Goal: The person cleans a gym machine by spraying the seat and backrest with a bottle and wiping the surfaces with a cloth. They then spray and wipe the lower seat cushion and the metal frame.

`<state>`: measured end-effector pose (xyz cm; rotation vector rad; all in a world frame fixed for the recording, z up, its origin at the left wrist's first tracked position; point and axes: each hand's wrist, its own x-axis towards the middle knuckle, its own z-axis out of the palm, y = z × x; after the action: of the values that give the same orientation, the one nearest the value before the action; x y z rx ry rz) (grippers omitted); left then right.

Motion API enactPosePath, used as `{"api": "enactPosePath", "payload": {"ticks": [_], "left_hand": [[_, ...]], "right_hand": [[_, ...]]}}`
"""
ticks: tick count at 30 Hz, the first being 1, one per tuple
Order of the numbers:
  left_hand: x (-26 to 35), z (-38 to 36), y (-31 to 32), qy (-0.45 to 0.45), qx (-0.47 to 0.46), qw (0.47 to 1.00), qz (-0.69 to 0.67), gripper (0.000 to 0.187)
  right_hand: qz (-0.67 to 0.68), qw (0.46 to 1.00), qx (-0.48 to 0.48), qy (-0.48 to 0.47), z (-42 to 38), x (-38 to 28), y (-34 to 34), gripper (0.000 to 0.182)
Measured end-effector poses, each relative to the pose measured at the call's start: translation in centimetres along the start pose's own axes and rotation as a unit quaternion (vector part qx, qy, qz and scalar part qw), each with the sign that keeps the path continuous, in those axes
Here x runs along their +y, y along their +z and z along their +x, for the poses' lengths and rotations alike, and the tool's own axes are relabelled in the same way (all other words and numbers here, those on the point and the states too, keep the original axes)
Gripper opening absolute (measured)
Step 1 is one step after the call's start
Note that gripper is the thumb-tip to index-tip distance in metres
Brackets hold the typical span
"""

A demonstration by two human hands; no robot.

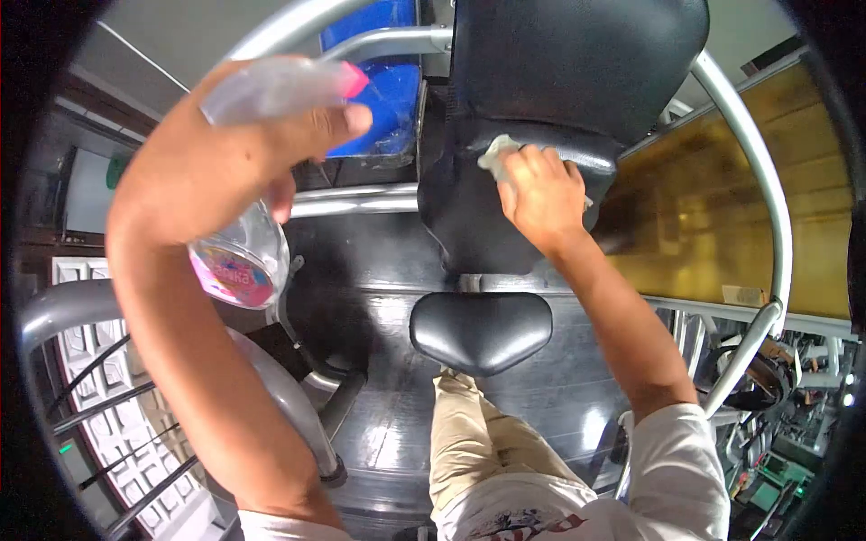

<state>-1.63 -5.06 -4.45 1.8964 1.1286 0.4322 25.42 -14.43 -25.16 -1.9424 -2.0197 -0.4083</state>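
Note:
My left hand point(257, 144) is wrapped round a clear spray bottle point(239, 257) with a pink label and a pink nozzle tip, raised at the upper left. The bottle's blurred head shows above the hand. A pale cloth point(498, 153) is under my right hand point(544, 189), whose bent fingers press it on the black padded seat point(478, 212). Behind that seat rises a black backrest point(577, 59). A smaller black pad point(481, 332) lies nearer to me, above my legs.
Silver tubes curve at the right point(767, 171) and the lower left point(289, 397). A blue seat point(388, 104) stands behind my left hand. A yellow panel point(722, 207) is at the right, with more equipment point(767, 379) below it.

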Motion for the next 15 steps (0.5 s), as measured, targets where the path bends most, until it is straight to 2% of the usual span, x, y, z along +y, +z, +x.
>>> {"api": "enactPosePath", "payload": {"ticks": [2, 3, 4, 6, 8, 9, 10, 12, 15], "left_hand": [[0.2, -0.2, 0.1, -0.019, -0.004, 0.999, 0.031, 0.044], [0.3, -0.2, 0.1, -0.021, -0.005, 0.999, 0.039, 0.044], [0.2, -0.2, 0.1, -0.023, -0.008, 0.999, 0.048, 0.044], [-0.4, -0.2, 0.1, -0.01, -0.013, 0.999, 0.031, 0.048], [-0.5, -0.3, 0.3, -0.019, -0.002, 0.999, 0.044, 0.05], [-0.5, -0.3, 0.4, -0.016, 0.004, 0.999, 0.051, 0.049], [-0.3, -0.4, 0.5, -0.011, 0.012, 0.998, 0.056, 0.049], [-0.3, -0.6, 0.8, 0.002, 0.021, 0.998, 0.053, 0.048], [-0.1, -0.5, 0.1, -0.005, 0.007, 0.999, 0.046, 0.047]], "right_hand": [[-0.008, 1.0, -0.009, 0.011, -1.7, -1.0, 1.6, 0.021], [-0.014, 0.999, -0.035, -0.021, -3.1, -1.4, 3.2, 0.018], [-0.072, 0.989, -0.11, -0.061, -5.3, -1.9, 5.4, 0.015], [-0.017, 0.987, -0.092, -0.13, -6.4, -0.9, 6.2, 0.015], [-0.055, 0.984, -0.083, -0.149, -3.8, -0.8, 4.3, 0.013], [-0.084, 0.991, -0.03, -0.096, -1.6, -1.0, 2.2, 0.016], [-0.026, 0.999, 0.031, -0.031, 0.2, 0.0, 1.6, 0.023], [-0.034, 0.995, 0.093, 0.005, 2.5, 0.8, 0.9, 0.025], [-0.003, 0.995, 0.103, -0.015, 1.5, 0.9, 1.4, 0.032]]}}
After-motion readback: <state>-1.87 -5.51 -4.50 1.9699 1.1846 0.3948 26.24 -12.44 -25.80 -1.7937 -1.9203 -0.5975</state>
